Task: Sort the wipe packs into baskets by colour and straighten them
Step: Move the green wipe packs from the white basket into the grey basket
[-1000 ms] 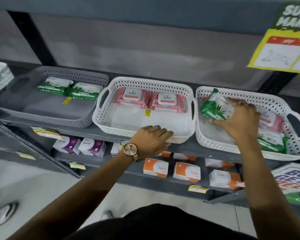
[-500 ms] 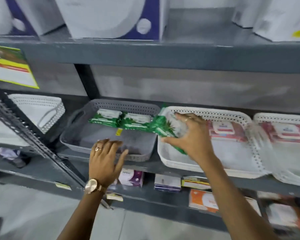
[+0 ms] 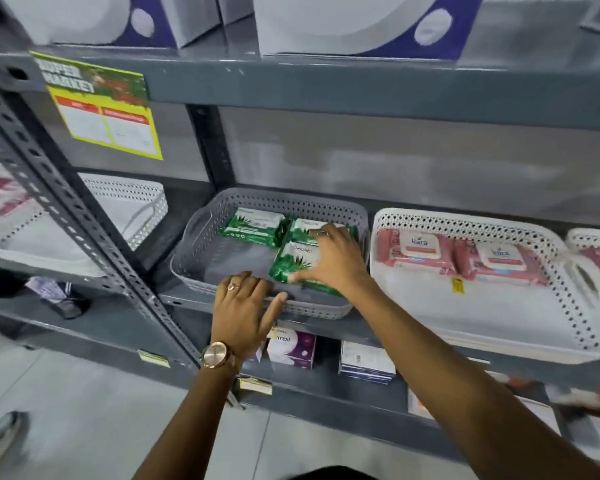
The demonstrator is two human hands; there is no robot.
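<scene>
The right hand is lying with fingers spread flat on a green plastic wipe pack sitting in the front right of the grey perforated plastic basket, behind which two more green packs are lying. The left hand is resting, fingers loosely apart, on the basket's front rim

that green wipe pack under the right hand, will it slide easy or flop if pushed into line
The green wipe pack looks glossy, so it would probably slide easily on the grey basket floor. Its wrapper looks soft and crinkled at the edges, so it may bend a little rather than move as a stiff block. It lies flat under the right hand, so tipping seems unlikely.
</scene>
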